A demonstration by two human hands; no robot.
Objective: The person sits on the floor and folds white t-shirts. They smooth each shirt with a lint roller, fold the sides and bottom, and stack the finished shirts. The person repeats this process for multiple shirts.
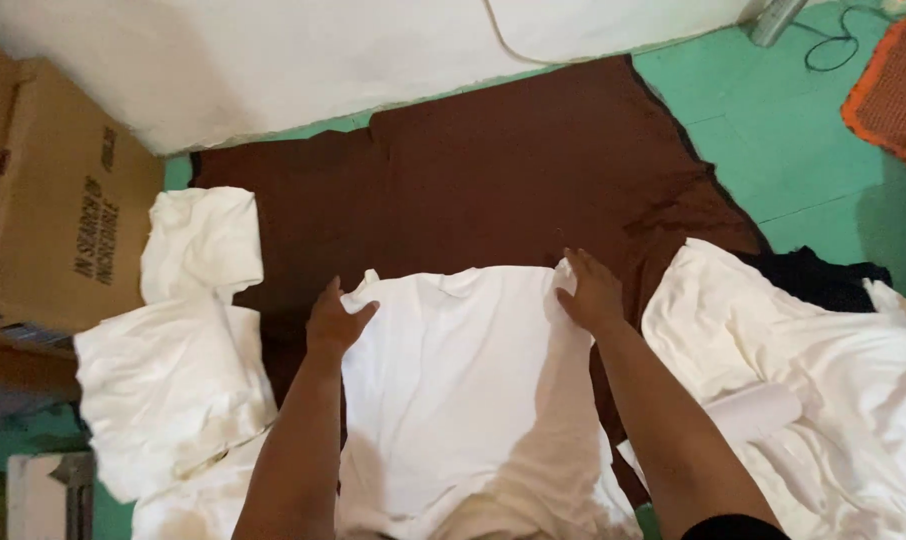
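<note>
A white T-shirt (463,380) lies spread on a dark brown cloth (493,170) on the floor, collar away from me. My left hand (335,318) rests on the shirt's left shoulder edge, fingers pinching the fabric. At the shirt's right shoulder, my right hand (588,290) grips the fabric edge. Both forearms reach in from the bottom of the view.
A pile of white garments (178,350) lies at the left, another white pile (823,400) at the right with a black cloth (818,275) behind it. A cardboard box (53,200) stands far left. Green floor (773,130), an orange mat (898,85) and a cable (833,40) lie at the top right.
</note>
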